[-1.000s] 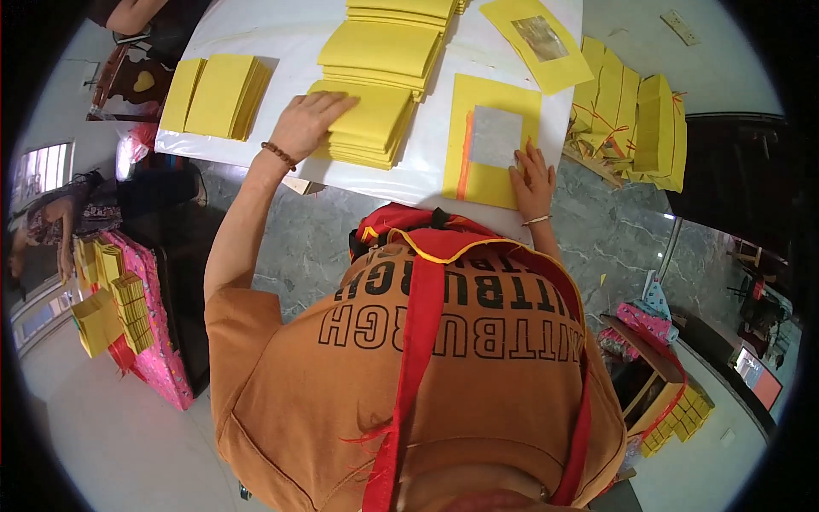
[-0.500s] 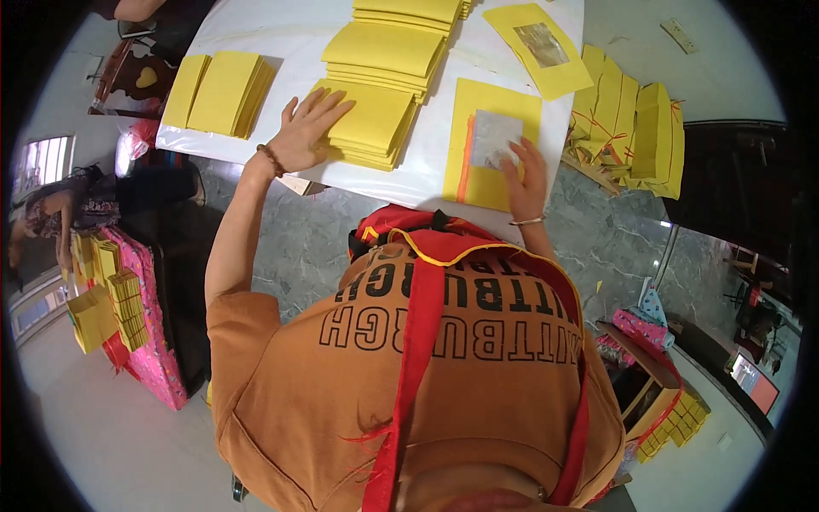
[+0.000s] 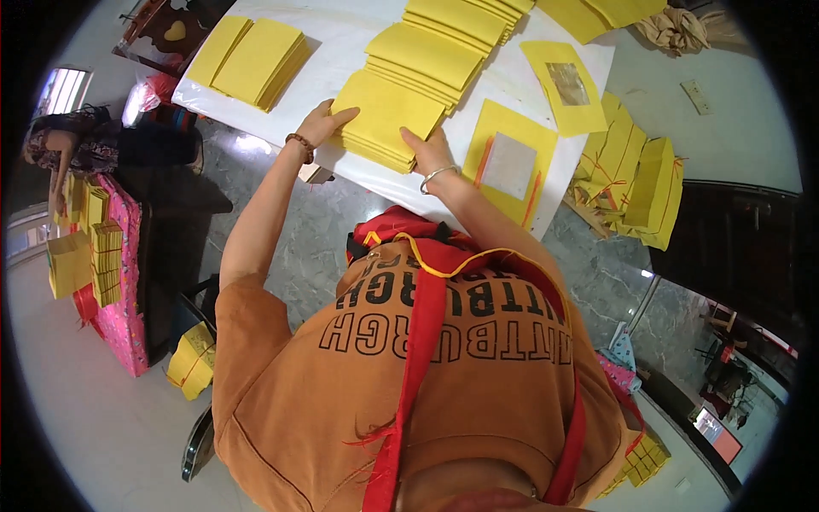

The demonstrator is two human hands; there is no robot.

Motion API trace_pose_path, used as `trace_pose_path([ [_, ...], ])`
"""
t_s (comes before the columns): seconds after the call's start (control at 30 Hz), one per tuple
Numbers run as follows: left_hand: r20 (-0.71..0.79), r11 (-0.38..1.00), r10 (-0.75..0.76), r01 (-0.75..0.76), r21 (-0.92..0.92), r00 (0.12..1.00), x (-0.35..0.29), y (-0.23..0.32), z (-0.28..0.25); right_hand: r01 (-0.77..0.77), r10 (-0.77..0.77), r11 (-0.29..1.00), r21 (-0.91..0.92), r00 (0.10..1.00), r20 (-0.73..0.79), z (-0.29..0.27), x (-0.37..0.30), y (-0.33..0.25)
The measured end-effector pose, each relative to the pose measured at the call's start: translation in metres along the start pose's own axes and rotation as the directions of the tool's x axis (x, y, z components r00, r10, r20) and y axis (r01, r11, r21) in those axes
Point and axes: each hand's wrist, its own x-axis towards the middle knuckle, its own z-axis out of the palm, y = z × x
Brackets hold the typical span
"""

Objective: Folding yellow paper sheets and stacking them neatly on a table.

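Now, left hand (image 3: 317,126): in at the near stack's left edge, thumb stretched over the top face, the other fingers bunched and partly hidden just outside; whether they pinch the paper, nobody could tell from here.
Right hand (image 3: 429,151): round at the near right corner, thumb lying on top, fingers up along the right side, a clear spread between thumb and fingers; touching, certainly, though how firmly cannot be told.
Near stack (image 3: 388,115): there it sits between both hands, at the near edge of the white-covered table (image 3: 337,60), turned slightly aslant; yellow paper, top face smooth and plain, layers showing along the front edge in a slightly uneven pile.
Middle stack (image 3: 426,55): just beyond, same yellow, its front edge a ladder of thick layers.
Far stack (image 3: 469,17): further up the same row, running toward the table's far side.
Left piles (image 3: 260,60): two side by side, well apart from the hands, both yellow and leaning in layers.
Panelled sheet (image 3: 499,119): flat to the right of the right hand, yellow, with a grey rectangle (image 3: 509,165) and orange strips flanking it.
Second sheet (image 3: 567,115): just beyond that one, yellow too, carrying a shiny silvery rectangle.
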Motion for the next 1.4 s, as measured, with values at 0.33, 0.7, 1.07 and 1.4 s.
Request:
trace_pose_path([
  [0.33,0.326,0.935,-0.19,0.272,-0.229,0.926,-0.015,0.01,-0.007,0.087,-0.092,0.995,0.044,0.987,0.131,-0.009,-0.015,-0.015],
  [0.7,-0.013,0.895,-0.002,-0.004,-0.447,1.0,-0.052,-0.009,0.01,-0.062,0.002,0.984,0.169,0.942,0.334,-0.023,-0.044,-0.045],
  [1.07,0.007,0.83,0.351,-0.308,-0.466,0.936,-0.075,0.016,0.019,0.502,-0.443,0.865,0.011,0.754,0.485,-0.051,-0.041,-0.046],
  [1.4,0.163,0.907,0.417,-0.422,-0.007,0.894,-0.04,-0.036,0.03,0.624,-0.458,0.766,-0.154,0.698,0.55,-0.067,-0.024,-0.015],
])
